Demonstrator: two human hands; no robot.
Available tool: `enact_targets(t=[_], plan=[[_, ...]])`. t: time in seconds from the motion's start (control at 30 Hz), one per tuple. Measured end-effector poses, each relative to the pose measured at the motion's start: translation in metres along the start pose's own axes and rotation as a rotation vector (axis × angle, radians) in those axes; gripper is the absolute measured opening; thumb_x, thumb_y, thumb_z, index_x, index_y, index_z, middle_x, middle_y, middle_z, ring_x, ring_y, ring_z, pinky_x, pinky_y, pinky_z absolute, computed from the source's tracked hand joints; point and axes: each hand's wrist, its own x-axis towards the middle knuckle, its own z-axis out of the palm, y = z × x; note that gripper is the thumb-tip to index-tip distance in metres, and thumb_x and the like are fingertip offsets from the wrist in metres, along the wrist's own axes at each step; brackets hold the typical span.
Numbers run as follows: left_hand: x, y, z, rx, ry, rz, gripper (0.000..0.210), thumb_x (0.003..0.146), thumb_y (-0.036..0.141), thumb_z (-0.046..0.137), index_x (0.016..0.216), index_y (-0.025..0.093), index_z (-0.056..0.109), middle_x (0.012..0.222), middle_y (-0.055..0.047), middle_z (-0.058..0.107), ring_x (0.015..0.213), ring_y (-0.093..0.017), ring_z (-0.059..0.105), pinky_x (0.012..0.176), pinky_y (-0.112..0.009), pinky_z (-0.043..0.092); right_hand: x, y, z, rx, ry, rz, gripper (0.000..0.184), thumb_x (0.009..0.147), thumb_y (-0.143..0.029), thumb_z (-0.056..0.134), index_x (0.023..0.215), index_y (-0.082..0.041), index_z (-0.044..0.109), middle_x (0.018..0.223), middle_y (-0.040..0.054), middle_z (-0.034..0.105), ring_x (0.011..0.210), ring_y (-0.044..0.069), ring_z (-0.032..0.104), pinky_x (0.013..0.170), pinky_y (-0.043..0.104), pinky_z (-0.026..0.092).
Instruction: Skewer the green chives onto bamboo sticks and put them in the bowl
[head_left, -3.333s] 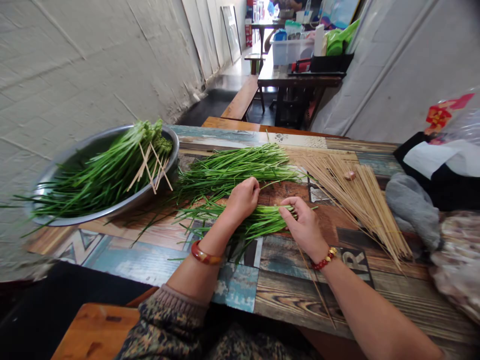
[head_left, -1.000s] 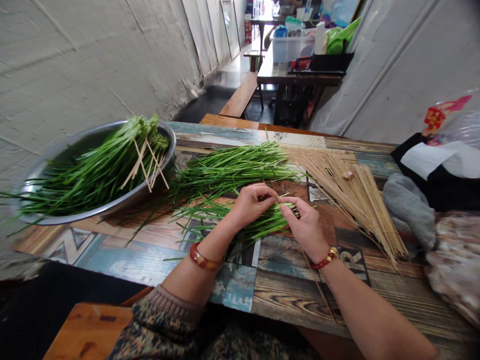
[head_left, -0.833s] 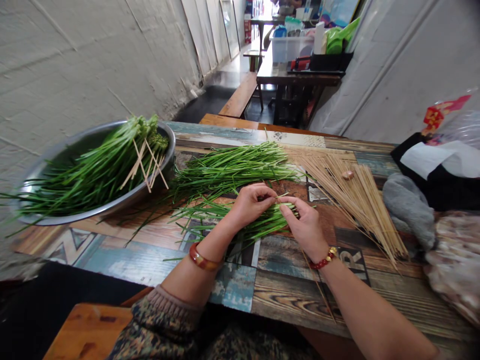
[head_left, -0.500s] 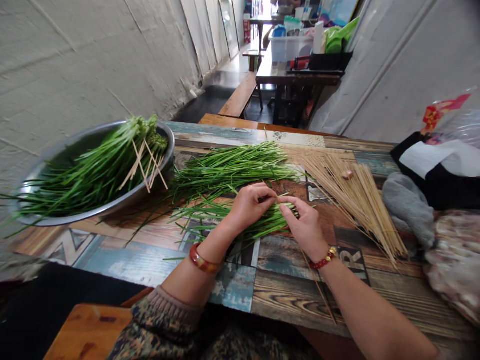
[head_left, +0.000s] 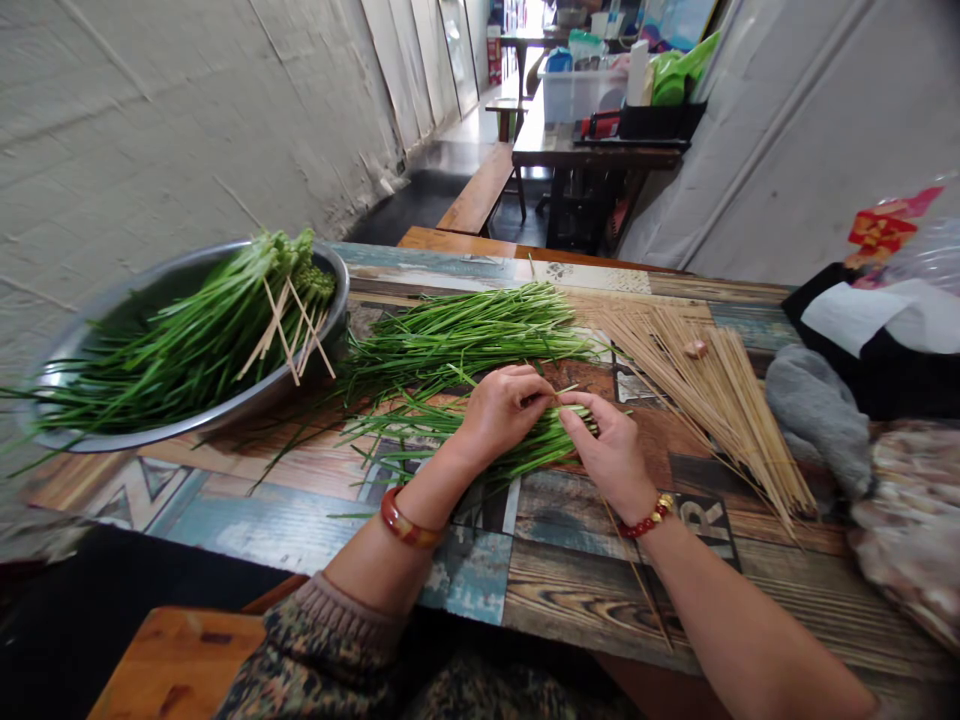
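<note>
In from the near edge of the counter [head_left: 469, 570], left hand [head_left: 501, 408] and right hand [head_left: 611, 445] pinch greens [head_left: 541, 446], seemingly by the ends, best done lightly.

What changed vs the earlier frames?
Left hand moved right; its pinched fingertips now nearly meet those of the right hand at the chive bunch. What they pinch is too small to tell. Unchanged: right hand on the bunch, loose chive pile, steel basin, bamboo skewers.

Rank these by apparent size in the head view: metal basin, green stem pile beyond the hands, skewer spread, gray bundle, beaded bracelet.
1. Metal basin
2. Green stem pile and skewer spread: too alike to rank
3. Gray bundle
4. Beaded bracelet
</note>
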Motion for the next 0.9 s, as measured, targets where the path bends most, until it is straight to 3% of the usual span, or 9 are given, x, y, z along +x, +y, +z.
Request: enact_targets(t=[0.27, 0.47, 0.67, 0.9], plan=[[-0.0004, -0.0011, 0.0005, -0.017, -0.004, -0.011, 0.013, 0.081, 0.015, 0.057, 0.077, 0.017, 0.069, 0.071, -0.003, 0.064, 0.07, -0.012, 0.058, 0.063, -0.021, 0.041, 0.0004, 0.0058, 0.0022, 0.015, 0.037, -0.02, 0.026, 0.082, -0.032, 0.056, 0.104, -0.019, 0.063, 0.096, 0.0067, 0.069, 0.086, 0.02, 0.062, 0.08, 0.035, 0.047], [0.0, -0.0003, -0.0001, -0.05, -0.015, -0.023, 0.013, 0.081, 0.016, 0.057, 0.077, 0.017, 0.069, 0.073, -0.003, 0.064, 0.07, -0.012, 0.058, 0.064, -0.022, 0.041, -0.0007, 0.0064, 0.0023, 0.028, 0.018, 0.003, 0.045, 0.083, -0.031, 0.055, 0.126, -0.022, 0.052, 0.089, 0.0026, 0.064, 0.07, 0.014, 0.056, 0.065, 0.028, 0.047], [0.0007, 0.0017, -0.0002, -0.156, 0.014, -0.082, 0.009, 0.078, 0.014, 0.06, 0.074, 0.015, 0.068, 0.072, -0.003, 0.064, 0.068, -0.011, 0.057, 0.062, -0.021, 0.041, -0.0016, 0.0064, 0.0019, 0.021, 0.028, 0.022, 0.041, 0.083, -0.03, 0.056, 0.122, -0.022, 0.054, 0.074, -0.0018, 0.057, 0.062, 0.013, 0.051, 0.06, 0.026, 0.044], [0.0007, 0.0022, -0.0007, -0.185, -0.008, -0.074, 0.013, 0.082, 0.014, 0.056, 0.077, 0.014, 0.068, 0.073, -0.003, 0.062, 0.07, -0.011, 0.056, 0.063, -0.021, 0.041, -0.0014, 0.0068, 0.0032, 0.067, 0.033, 0.02, 0.028, 0.083, -0.03, 0.056, 0.11, -0.021, 0.054, 0.075, -0.0014, 0.058, 0.064, 0.014, 0.053, 0.06, 0.027, 0.044]])
